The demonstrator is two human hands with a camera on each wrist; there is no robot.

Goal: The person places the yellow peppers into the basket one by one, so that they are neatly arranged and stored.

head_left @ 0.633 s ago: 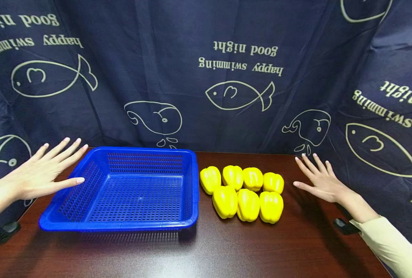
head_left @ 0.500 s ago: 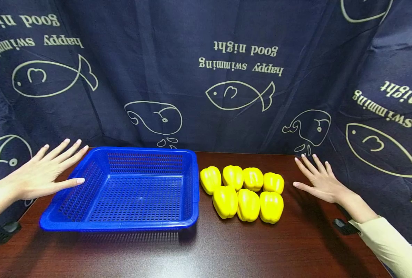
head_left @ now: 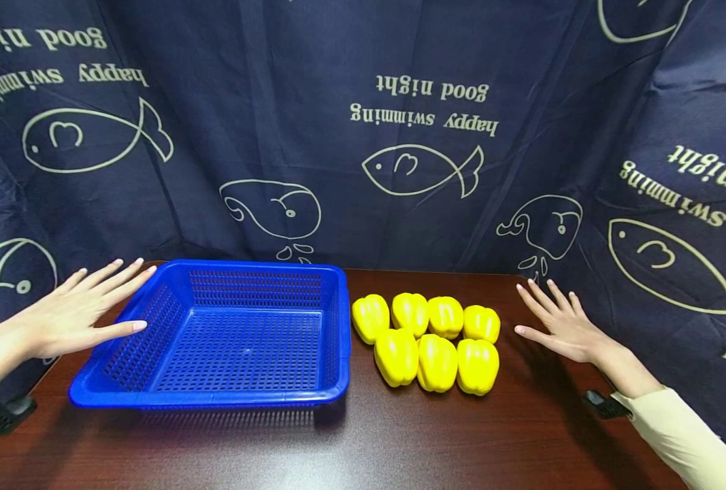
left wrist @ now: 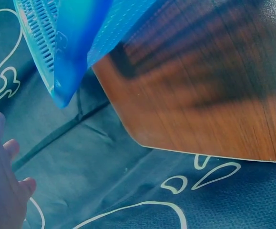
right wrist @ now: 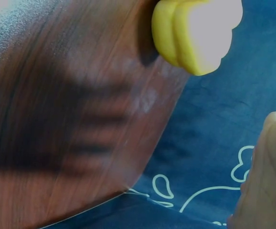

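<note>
A blue plastic basket [head_left: 209,397] with slotted walls stands on the left of the table, nothing inside it. Right of it lie several yellow bell peppers [head_left: 437,363] in two rows, close together. My left hand [head_left: 81,309] hovers at the basket's left side, fingers straight and spread, holding nothing. Off the right end of the peppers hangs my right hand [head_left: 565,327], also spread and holding nothing. One side of the basket [left wrist: 73,57] shows in the left wrist view. A yellow bell pepper [right wrist: 176,33] appears at the top of the right wrist view, apart from the hand.
The brown wooden table [head_left: 387,442] ends at a dark blue curtain [head_left: 314,102] printed with fish, whales and lettering. The curtain closes off the back and both sides. A dark band with a small device [head_left: 607,403] sits at the right wrist.
Both hands have sunk slightly, their fingertips a little lower in the head view. The basket and the bell peppers have stayed in place.
</note>
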